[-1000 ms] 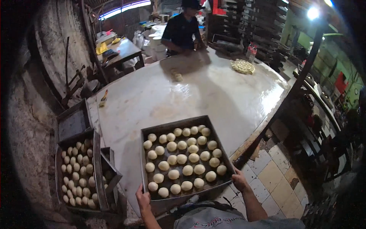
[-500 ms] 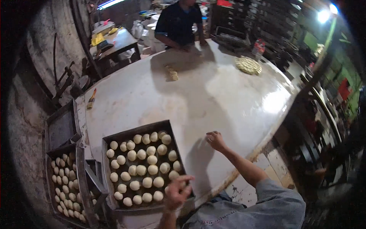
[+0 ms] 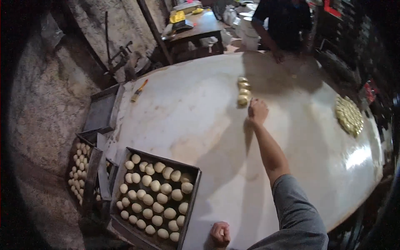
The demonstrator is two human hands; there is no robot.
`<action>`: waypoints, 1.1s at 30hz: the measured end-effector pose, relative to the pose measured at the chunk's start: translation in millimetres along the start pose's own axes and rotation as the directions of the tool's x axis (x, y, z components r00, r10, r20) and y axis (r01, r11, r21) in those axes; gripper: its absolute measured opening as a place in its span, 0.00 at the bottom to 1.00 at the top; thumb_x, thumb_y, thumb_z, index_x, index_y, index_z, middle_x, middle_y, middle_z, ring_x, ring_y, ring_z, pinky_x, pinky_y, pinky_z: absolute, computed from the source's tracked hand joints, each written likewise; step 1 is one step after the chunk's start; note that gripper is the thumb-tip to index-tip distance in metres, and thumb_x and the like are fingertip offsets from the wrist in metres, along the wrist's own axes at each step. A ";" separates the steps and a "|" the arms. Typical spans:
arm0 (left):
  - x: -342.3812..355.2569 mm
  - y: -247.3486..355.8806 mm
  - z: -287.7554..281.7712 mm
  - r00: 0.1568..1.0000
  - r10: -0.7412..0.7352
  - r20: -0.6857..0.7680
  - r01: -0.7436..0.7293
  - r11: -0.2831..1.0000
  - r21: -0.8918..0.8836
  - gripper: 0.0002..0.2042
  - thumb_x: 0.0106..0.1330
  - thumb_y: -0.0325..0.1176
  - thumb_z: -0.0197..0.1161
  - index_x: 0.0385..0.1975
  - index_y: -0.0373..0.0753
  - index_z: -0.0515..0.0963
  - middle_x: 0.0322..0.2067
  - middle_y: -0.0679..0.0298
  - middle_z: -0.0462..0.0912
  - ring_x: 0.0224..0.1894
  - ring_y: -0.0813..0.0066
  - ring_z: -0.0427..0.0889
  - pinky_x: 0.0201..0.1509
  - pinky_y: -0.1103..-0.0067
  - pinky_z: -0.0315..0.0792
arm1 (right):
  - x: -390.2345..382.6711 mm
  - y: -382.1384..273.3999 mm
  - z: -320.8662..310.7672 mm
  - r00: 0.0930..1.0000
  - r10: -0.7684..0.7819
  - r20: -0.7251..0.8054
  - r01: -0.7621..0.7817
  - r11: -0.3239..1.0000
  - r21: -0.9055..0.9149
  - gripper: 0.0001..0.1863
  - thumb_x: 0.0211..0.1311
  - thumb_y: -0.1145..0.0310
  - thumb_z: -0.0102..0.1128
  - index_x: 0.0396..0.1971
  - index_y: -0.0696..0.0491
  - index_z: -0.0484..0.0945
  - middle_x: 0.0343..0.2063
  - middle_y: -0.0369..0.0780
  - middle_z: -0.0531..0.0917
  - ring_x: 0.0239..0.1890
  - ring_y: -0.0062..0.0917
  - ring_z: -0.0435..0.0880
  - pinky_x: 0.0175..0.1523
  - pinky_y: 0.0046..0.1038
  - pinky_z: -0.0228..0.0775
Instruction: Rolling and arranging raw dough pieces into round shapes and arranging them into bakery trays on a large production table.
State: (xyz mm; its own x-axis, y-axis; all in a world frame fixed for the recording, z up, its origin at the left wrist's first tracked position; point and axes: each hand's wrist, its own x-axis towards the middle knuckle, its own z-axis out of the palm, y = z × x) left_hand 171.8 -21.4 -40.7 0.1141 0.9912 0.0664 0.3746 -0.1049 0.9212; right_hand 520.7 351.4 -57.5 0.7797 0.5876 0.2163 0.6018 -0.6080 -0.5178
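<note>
My right hand reaches far out over the white table, fingers partly bent and a little apart. Its fingertips are right beside a short row of yellowish dough pieces; whether they touch the nearest one I cannot tell. Nothing shows in this hand. Low in the picture, my left hand is by the table surface with its fingers curled in, and no object shows in it. Just left of it is a dark metal tray holding several rows of pale round dough balls.
A brush lies at the table's left edge. Beyond that edge are an unfilled tray and another with dough balls. A shiny dough cluster sits far right. Across the table stands a person.
The view has swung, shifting the scene. My right hand has stretched forward to the dough row. My left hand has left the tray's right edge and is now on its right, fingers curled.
</note>
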 end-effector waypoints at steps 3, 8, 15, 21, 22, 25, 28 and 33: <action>26.6 2.4 11.8 1.000 -0.021 -0.018 0.022 0.997 0.069 0.12 0.63 0.40 0.54 0.31 0.35 0.71 0.27 0.57 0.76 0.31 0.69 0.76 0.37 0.71 0.70 | 58.9 22.9 33.4 0.972 -0.125 -0.197 0.113 0.991 -0.074 0.20 0.58 0.51 0.48 0.41 0.50 0.74 0.40 0.45 0.77 0.46 0.38 0.73 0.52 0.41 0.61; 21.7 16.6 14.4 0.984 -0.121 -0.133 0.144 0.974 0.178 0.13 0.63 0.40 0.54 0.29 0.35 0.70 0.26 0.58 0.75 0.30 0.70 0.74 0.35 0.72 0.69 | 60.5 -23.5 45.3 0.937 -0.347 -0.038 0.349 0.924 0.157 0.16 0.55 0.59 0.56 0.40 0.53 0.73 0.41 0.46 0.75 0.44 0.37 0.75 0.44 0.35 0.67; 6.3 -35.8 54.9 0.915 -0.059 -0.400 0.001 0.989 -0.145 0.08 0.60 0.34 0.55 0.29 0.34 0.71 0.24 0.57 0.73 0.28 0.62 0.73 0.38 0.73 0.70 | 11.1 84.2 14.7 0.973 -0.204 0.111 0.056 0.670 0.740 0.21 0.52 0.57 0.56 0.34 0.62 0.72 0.23 0.45 0.78 0.28 0.28 0.76 0.36 0.30 0.68; 17.2 -47.4 70.2 0.925 0.246 -0.290 -0.275 0.960 -0.061 0.16 0.64 0.35 0.52 0.47 0.32 0.68 0.41 0.50 0.74 0.43 0.56 0.75 0.47 0.71 0.70 | -205.4 147.0 -108.5 0.879 -0.250 0.406 -0.338 0.274 0.900 0.23 0.54 0.65 0.53 0.51 0.52 0.65 0.26 0.36 0.72 0.25 0.15 0.69 0.26 0.18 0.64; 15.8 -15.7 70.6 0.933 0.263 -0.245 -0.276 0.961 -0.018 0.20 0.65 0.41 0.49 0.51 0.33 0.65 0.45 0.48 0.72 0.46 0.53 0.74 0.51 0.67 0.67 | -240.2 158.2 -154.5 0.697 -0.277 0.662 -0.624 0.223 0.749 0.29 0.54 0.63 0.53 0.57 0.50 0.60 0.40 0.40 0.73 0.37 0.23 0.75 0.38 0.24 0.71; -12.5 20.1 70.0 0.964 0.249 0.094 -0.259 0.959 0.117 0.26 0.65 0.49 0.45 0.54 0.33 0.63 0.48 0.46 0.71 0.50 0.49 0.71 0.58 0.63 0.60 | -345.7 218.5 -189.3 0.503 -0.507 0.700 -0.588 0.393 0.707 0.28 0.56 0.64 0.55 0.57 0.55 0.63 0.39 0.36 0.77 0.37 0.21 0.75 0.40 0.21 0.69; -41.0 24.9 43.9 0.946 0.125 0.299 -0.149 0.987 0.061 0.18 0.62 0.44 0.54 0.40 0.34 0.74 0.35 0.50 0.79 0.39 0.55 0.78 0.45 0.66 0.70 | -399.3 220.9 -263.1 0.567 -0.207 0.797 -0.706 0.376 0.600 0.25 0.57 0.67 0.52 0.55 0.58 0.65 0.42 0.39 0.77 0.41 0.23 0.76 0.45 0.23 0.69; -78.9 -41.2 16.9 0.976 0.129 0.175 -0.102 0.982 -0.157 0.11 0.57 0.38 0.62 0.30 0.36 0.74 0.21 0.61 0.74 0.24 0.65 0.75 0.30 0.72 0.70 | -357.6 342.8 -343.9 0.940 0.111 0.324 -0.341 0.232 0.911 0.21 0.58 0.70 0.48 0.52 0.57 0.64 0.40 0.39 0.74 0.39 0.23 0.74 0.46 0.24 0.68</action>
State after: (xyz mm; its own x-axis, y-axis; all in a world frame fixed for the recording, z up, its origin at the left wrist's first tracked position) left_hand 162.9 -96.7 -90.4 0.3212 0.9398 0.1169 0.2116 -0.1915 0.9584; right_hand 507.6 -250.7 -27.7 0.7436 0.6574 -0.1220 -0.2836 0.1449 -0.9479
